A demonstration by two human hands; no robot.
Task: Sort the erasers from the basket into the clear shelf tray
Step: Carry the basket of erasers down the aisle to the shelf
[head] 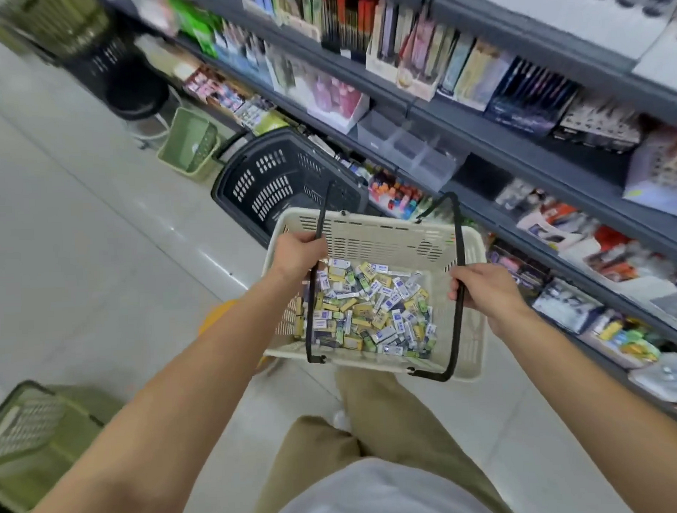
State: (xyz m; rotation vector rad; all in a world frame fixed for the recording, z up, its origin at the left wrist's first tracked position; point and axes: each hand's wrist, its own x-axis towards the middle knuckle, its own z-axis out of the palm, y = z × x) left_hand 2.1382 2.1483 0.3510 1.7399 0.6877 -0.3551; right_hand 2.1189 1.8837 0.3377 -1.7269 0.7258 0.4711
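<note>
A cream plastic basket (386,231) hangs in front of me above the floor, its bottom covered with several small wrapped erasers (369,312) in blue, yellow and green. My left hand (296,256) grips the left black handle near the basket's far rim. My right hand (484,289) grips the right black handle at the basket's right side. A clear divided tray (414,150) sits on the grey shelf beyond and above the basket, with nothing visible in its compartments.
Grey shelves (537,165) packed with stationery run along the right. A black basket (288,181) stands on the floor just beyond the cream one, a green basket (189,144) farther back, another green basket (32,424) at lower left. Pale tiled floor lies to the left.
</note>
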